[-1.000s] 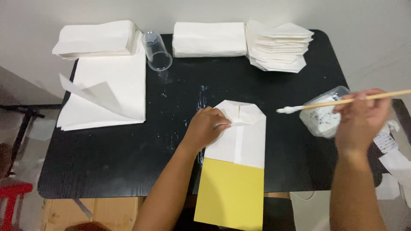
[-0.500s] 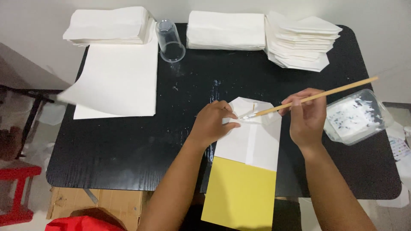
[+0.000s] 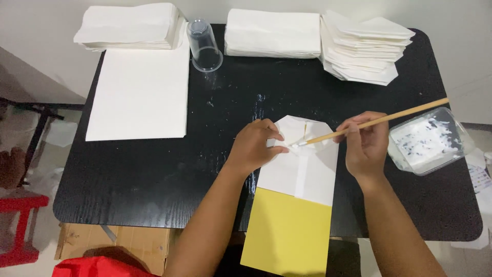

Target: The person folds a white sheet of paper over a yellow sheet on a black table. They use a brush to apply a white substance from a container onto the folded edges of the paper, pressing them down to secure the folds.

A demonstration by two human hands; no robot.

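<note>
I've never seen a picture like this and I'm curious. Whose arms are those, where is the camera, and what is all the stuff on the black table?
The arms belong to a person who wears a camera on the head, so you look down just as they do. There is no robot here.

The left hand presses on a white paper bag with a folded top, which lies partly on a yellow sheet. The right hand holds a thin wooden stick like a brush, with its white tip touching the bag's fold.

On the black table you also see a clear plastic tub smeared with something white, maybe glue, a clear cup upside down, a flat white pile and more stacks of white paper bags along the far edge.
</note>
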